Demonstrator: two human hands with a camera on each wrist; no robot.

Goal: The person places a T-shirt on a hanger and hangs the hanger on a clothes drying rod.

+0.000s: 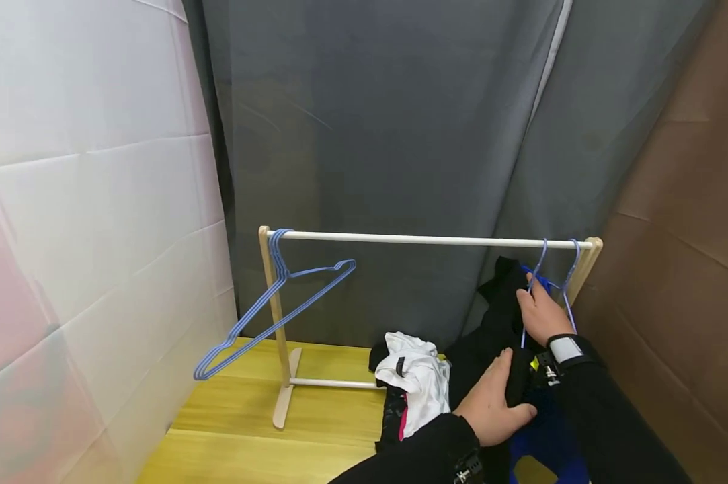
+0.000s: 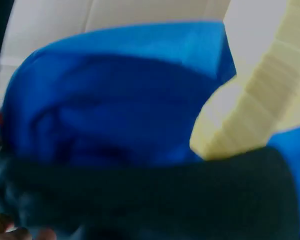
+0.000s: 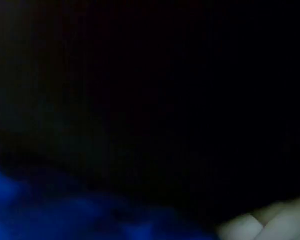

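Note:
A black garment point(image 1: 484, 346) hangs in dark folds toward the right end of the rack. My right hand point(image 1: 544, 312) is high on it, its thumb and fingers at the neck of a blue hanger point(image 1: 542, 255) hooked on the rail. Lower down, my left hand point(image 1: 493, 407) holds a bunched fold of the black cloth between spread thumb and fingers. Behind hangs a blue garment point(image 2: 115, 110), on a second hanger point(image 1: 574, 259) by the end post. Dark cloth fills most of the right wrist view, where fingers point(image 3: 245, 227) show at the lower right corner.
The rack has a white rail point(image 1: 400, 238) between wooden posts. Several blue hangers point(image 1: 279, 296) hang together at its left end. A white garment point(image 1: 418, 373) lies over dark clothes on the yellow wood-look surface point(image 1: 230, 417). A brown wall panel point(image 1: 684, 269) stands close on the right.

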